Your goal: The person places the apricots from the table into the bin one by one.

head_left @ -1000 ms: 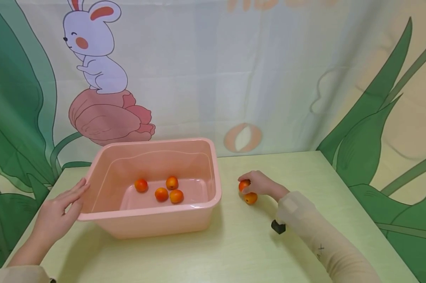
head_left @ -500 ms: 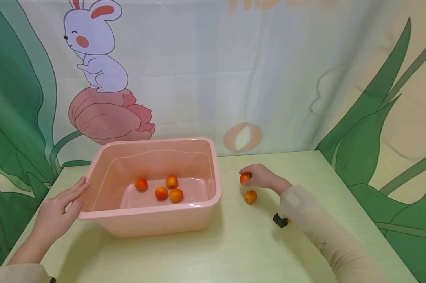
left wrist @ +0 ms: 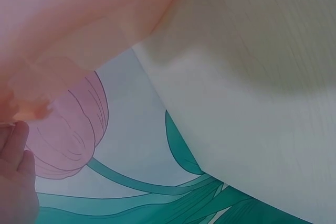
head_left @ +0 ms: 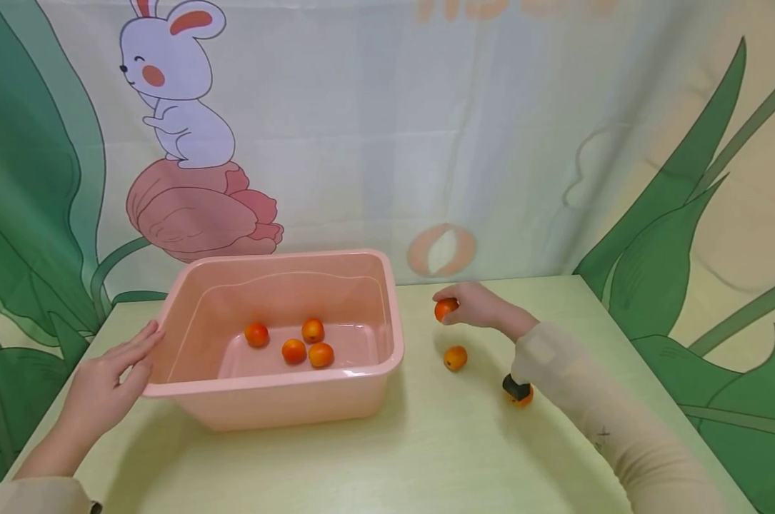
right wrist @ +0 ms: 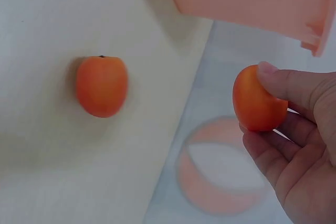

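Observation:
My right hand pinches a small orange-red fruit between thumb and fingers, held up off the table right of the pink basin. A second orange fruit lies on the table below that hand; its dark stem shows in the right wrist view. Another fruit sits under the right wrist, partly hidden by a black wrist camera. With fairly straight fingers, my left hand rests against the basin's left rim. Several like fruits lie on the basin floor.
The pale wooden table carries the basin on its left half. Behind it hangs a printed cloth with a rabbit, a tulip and green leaves, close to the table's back edge.
My right hand has lifted its fruit up and away from the one beside it. The fruit under the right wrist has come into sight. My left hand and the basin hold still.

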